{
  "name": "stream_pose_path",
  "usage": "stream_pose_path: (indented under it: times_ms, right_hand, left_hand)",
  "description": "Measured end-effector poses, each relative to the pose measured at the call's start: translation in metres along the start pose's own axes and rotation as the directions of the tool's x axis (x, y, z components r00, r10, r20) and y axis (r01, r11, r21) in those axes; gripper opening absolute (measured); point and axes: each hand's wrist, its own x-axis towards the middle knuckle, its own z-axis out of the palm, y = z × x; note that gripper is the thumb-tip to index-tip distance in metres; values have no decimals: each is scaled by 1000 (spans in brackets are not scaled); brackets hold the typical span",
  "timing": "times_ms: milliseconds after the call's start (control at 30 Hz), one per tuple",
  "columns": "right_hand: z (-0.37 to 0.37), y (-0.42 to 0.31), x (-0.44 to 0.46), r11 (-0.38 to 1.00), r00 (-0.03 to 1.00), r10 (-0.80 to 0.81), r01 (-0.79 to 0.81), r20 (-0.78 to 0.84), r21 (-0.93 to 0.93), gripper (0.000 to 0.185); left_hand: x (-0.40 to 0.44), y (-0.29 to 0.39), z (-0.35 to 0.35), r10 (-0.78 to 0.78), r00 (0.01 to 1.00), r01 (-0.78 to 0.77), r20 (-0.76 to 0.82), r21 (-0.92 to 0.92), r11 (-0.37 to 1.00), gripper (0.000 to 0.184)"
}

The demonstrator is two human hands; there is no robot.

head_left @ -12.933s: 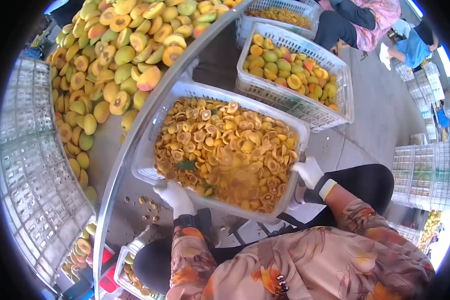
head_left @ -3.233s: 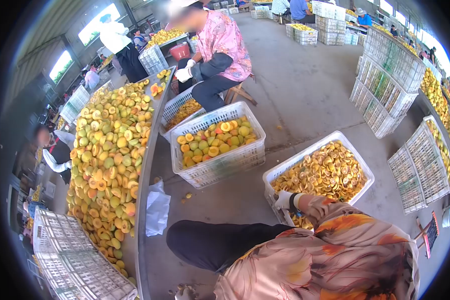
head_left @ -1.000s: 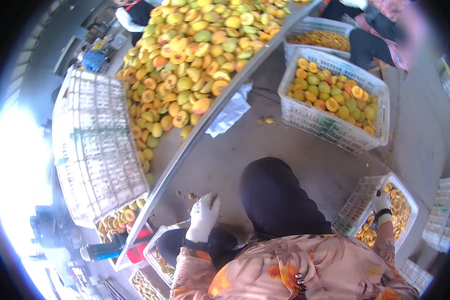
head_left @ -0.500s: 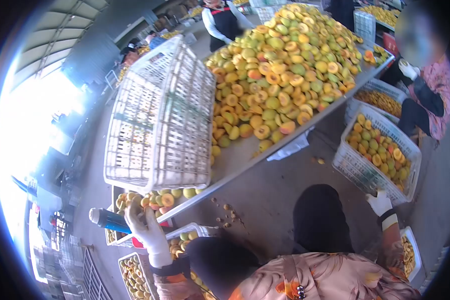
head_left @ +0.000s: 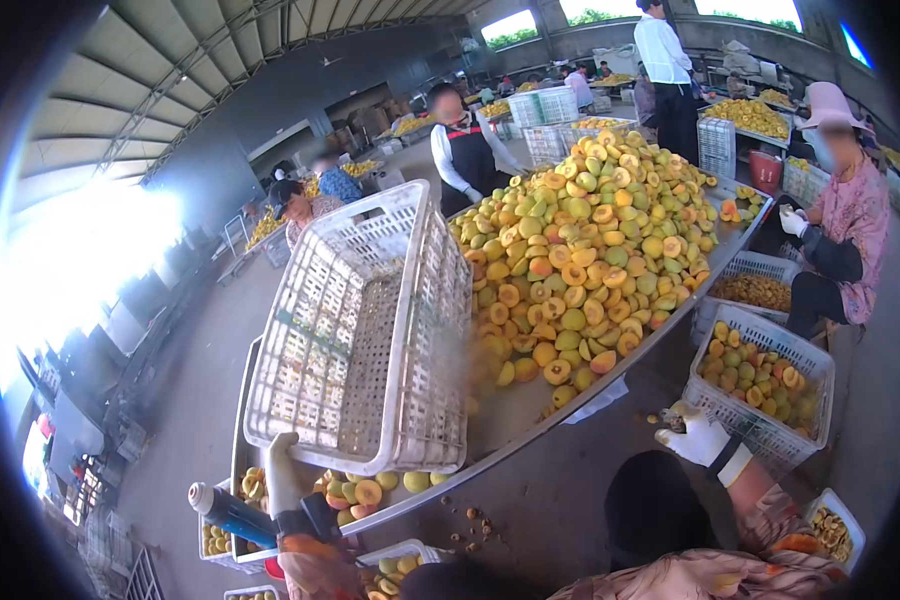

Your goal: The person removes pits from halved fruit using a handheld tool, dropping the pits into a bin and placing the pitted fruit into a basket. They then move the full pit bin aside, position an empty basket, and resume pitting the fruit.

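My left hand (head_left: 284,478), in a white glove, is at the lower corner of a white plastic crate (head_left: 395,350), with its fingers closed on the rim. The crate stands tipped on its side at the table's end, its open mouth facing left and its inside bare. Beside it lies a heap of halved yellow-green peaches (head_left: 590,250). My gloved right hand (head_left: 698,440) hangs past the table's near edge, fingers apart, close to a crate of peaches (head_left: 760,375). Its fingertips look soiled, and nothing held shows clearly.
A blue bottle-like object (head_left: 232,515) is left of my left wrist. Pits (head_left: 478,525) litter the floor. A seated person (head_left: 850,230) works at the right, another person (head_left: 465,150) stands behind the heap. A tub of pits (head_left: 832,530) is at lower right.
My left hand has moved up to the crate's rim, and the crate has turned to show its inside. My right hand has swung left and inward. The view has tilted up.
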Motion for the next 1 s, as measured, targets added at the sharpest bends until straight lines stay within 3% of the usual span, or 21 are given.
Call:
stream_pose_path:
  times_ms: [67,133,233,267,300,333,400,433,500,533,633,667,700,733,800,867,933,1000]
  right_hand:
    - [7,3,0,997,1000,6,-7,16,72,39]
    - [12,-2,-4,992,999,26,-30,30,123,40]
    - [16,-7,-6,979,1000,-11,8,14,206,40]
    - [14,-17,-7,972,998,-59,64,-32,226,35]
    - [10,-29,-7,918,1000,-15,3,26,396,33]
    - [4,-48,-6,833,996,17,-60,83,551,32]
    - [-3,-74,-6,626,995,-27,-57,95,778,28]
    - [-3,-78,-4,516,988,-110,-33,105,856,38]
    - [-29,-112,-8,509,987,-111,-42,114,860,50]
    - [-34,-117,-12,455,982,-131,-61,134,888,60]
    - [-36,-126,-31,187,988,-128,-60,85,981,56]
    - [-34,-125,-41,104,991,-120,-42,54,994,53]
    - [-35,-123,-53,20,994,-111,-22,24,1000,51]
    - [-36,-117,-69,19,998,3,-66,66,998,47]
    - [-36,-100,-109,1,964,219,-153,149,988,41]
    - [-48,-89,-149,72,929,346,-163,128,984,32]
    - [-68,-81,-181,188,908,419,-115,26,975,29]
    - [-88,-78,-205,265,869,495,-128,-21,956,27]
  left_hand:
    - [-12,-3,5,51,998,-51,24,29,998,37]
    - [-6,-16,-21,83,994,-86,-66,-50,995,14]
    - [-31,-34,-23,164,972,-180,-167,-87,980,8]
    - [-45,-42,-25,275,947,-272,-166,44,961,7]
    - [-60,-51,-27,381,912,-356,-149,174,918,6]
    - [-75,-58,-27,491,867,-430,-88,364,826,5]
    - [-106,-73,-26,683,730,-515,38,687,512,5]
    - [-120,-83,-15,669,735,-557,-113,463,689,8]
    - [-147,-93,-7,802,585,-646,-117,530,549,21]
    - [-160,-97,-11,905,414,-618,100,761,199,29]
    - [-206,-87,25,765,641,-723,-54,293,626,45]
    - [-227,-81,46,659,749,-657,-69,53,752,36]
    - [-239,-75,57,682,732,-677,-4,106,728,50]
    - [-252,-69,68,701,711,-700,60,154,697,66]
    - [-270,-59,88,598,775,-632,205,245,735,68]
    - [-284,-58,119,548,809,-588,212,261,766,72]
    - [-277,-64,122,484,814,-576,322,328,749,62]
    - [-281,-67,138,341,885,-449,317,384,807,51]
